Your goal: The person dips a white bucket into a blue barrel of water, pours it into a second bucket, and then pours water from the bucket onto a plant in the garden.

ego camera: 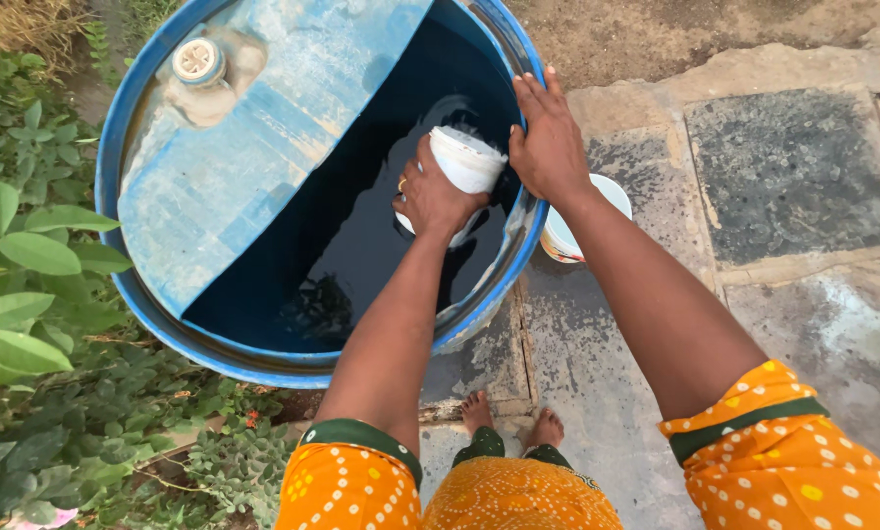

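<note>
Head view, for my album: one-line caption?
Left hand dips white container into blue water drum; right hand rests on rim.

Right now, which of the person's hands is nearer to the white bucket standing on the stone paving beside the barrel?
The right hand. It rests on the blue barrel's rim, just above the white bucket. The left hand is inside the barrel, gripping a white container.
</note>
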